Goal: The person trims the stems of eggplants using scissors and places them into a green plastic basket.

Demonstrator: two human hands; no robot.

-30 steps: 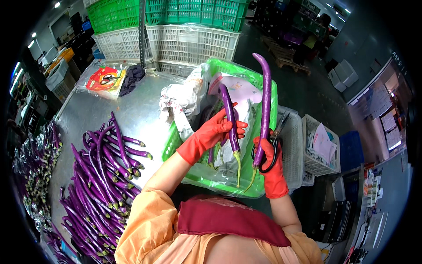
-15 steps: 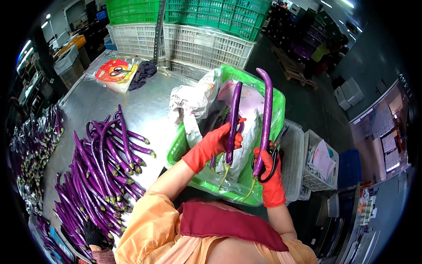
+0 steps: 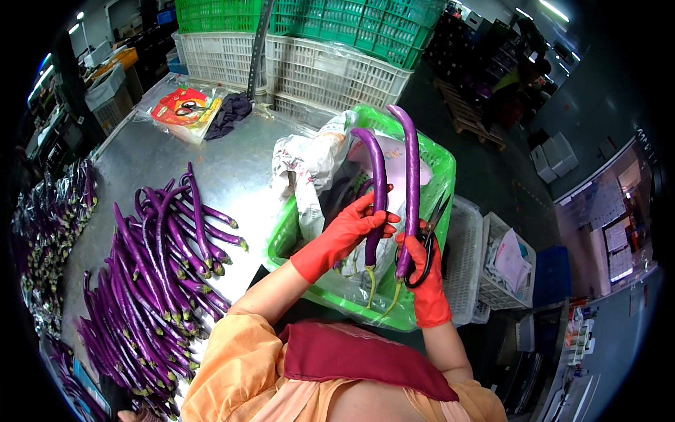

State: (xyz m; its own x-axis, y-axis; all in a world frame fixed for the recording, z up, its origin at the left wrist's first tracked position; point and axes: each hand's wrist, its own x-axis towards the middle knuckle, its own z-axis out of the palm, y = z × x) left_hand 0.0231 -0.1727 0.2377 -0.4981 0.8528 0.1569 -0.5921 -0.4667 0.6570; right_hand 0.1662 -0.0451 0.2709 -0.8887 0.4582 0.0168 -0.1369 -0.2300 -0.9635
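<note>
Metal table (image 3: 179, 158), eggplant pile (image 3: 144, 295) at left. Red-gloved left hand (image 3: 355, 226) grips one long eggplant (image 3: 380, 184); right hand (image 3: 432, 280) grips second eggplant (image 3: 410, 169) plus scissors (image 3: 438, 213). Both eggplants side by side, stems toward body, over green basket (image 3: 446, 165).

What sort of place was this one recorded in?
Probably a produce packing room or warehouse: a large pile of long purple eggplants lies on a metal table, stacked plastic crates stand behind it, and a wooden pallet sits on the floor beyond.
</note>
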